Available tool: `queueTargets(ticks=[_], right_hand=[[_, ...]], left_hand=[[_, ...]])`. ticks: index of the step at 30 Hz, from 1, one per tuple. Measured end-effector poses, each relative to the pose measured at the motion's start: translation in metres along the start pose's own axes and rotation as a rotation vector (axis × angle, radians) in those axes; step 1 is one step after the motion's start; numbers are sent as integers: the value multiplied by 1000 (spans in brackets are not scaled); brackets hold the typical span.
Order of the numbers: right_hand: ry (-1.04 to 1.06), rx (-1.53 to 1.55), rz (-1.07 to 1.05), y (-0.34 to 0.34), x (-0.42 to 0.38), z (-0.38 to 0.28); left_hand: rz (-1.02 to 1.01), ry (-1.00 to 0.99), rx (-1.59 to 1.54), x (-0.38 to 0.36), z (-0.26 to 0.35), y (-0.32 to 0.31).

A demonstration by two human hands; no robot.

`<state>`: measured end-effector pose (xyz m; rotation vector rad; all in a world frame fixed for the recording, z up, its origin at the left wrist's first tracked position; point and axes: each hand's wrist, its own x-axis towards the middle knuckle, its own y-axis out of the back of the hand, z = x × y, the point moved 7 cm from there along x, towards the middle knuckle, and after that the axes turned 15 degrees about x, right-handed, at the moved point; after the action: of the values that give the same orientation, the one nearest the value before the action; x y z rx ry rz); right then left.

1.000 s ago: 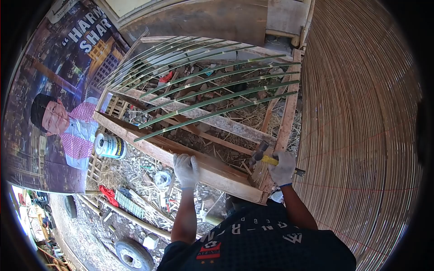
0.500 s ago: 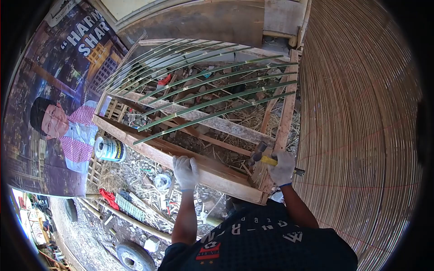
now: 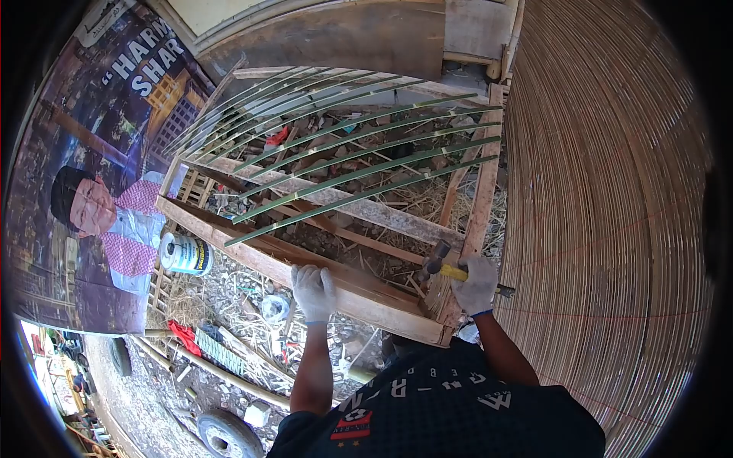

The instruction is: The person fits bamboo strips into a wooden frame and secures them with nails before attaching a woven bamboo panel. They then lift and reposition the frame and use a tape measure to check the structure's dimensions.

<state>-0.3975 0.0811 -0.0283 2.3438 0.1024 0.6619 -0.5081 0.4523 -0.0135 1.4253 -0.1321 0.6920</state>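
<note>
My left hand (image 3: 312,291), in a white glove, grips the near rail of a wooden frame (image 3: 244,248). My right hand (image 3: 475,285), also gloved, holds a hammer (image 3: 449,266) with a yellow handle, its head just above the frame's near right corner. Several green bamboo slats (image 3: 359,172) lie side by side across the frame, running from its left rail to the right rail. The near part of the frame has no slats on it.
A woven bamboo wall (image 3: 611,214) fills the right side. A printed banner (image 3: 92,175) hangs on the left, with a white can (image 3: 185,254) beside it. Straw, scraps, a red cloth (image 3: 183,333) and a small wheel (image 3: 225,435) lie on the ground below.
The hammer head has shifted very slightly near the frame's corner. Both hands stay where they were.
</note>
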Motion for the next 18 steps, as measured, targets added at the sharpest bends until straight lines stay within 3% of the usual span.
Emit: queueTargets(ticks=[18], right_hand=[[12,44,28,7,5,-8]], left_hand=[[-56,-14,11,-1,0,-4]])
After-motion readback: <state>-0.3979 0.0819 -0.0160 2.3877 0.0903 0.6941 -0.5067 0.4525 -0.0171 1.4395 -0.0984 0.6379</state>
